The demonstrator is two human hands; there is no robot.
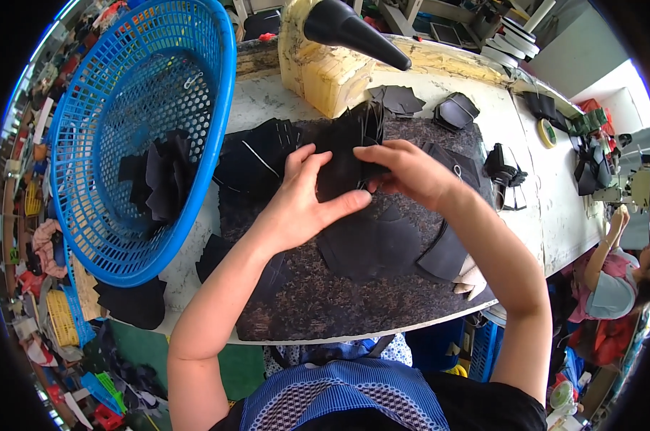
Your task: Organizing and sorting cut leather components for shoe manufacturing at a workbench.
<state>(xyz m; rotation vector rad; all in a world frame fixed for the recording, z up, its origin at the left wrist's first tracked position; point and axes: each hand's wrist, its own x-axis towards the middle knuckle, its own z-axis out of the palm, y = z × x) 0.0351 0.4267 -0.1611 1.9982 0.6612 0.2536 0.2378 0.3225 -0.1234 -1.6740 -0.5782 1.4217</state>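
Between my two hands stands a stack of thin black cut pieces (pixel 339 169), leather-like or fabric. My left hand (pixel 300 194) cups its left side, thumb stretched along the near edge. My right hand (pixel 411 172) grips its right side, fingertips partly hidden behind the pieces. The stack's top fans out into separate layers. Left of it lies a black bundle (pixel 256 161) with a light tie across it. Nearer to me, loose black pieces (pixel 375 244) rest overlapping on a dark mottled mat (pixel 318 309). Another black piece (pixel 443 255) lies below my right forearm.
A large blue plastic basket (pixel 224 144) with black pieces inside leans at the left. A black horn-shaped form (pixel 357 32) on a yellowed block (pixel 325 79) stands at the back. Tied black bundles (pixel 455 111) and a tape roll (pixel 547 133) lie rightward. Another person (pixel 612 280) sits far right.
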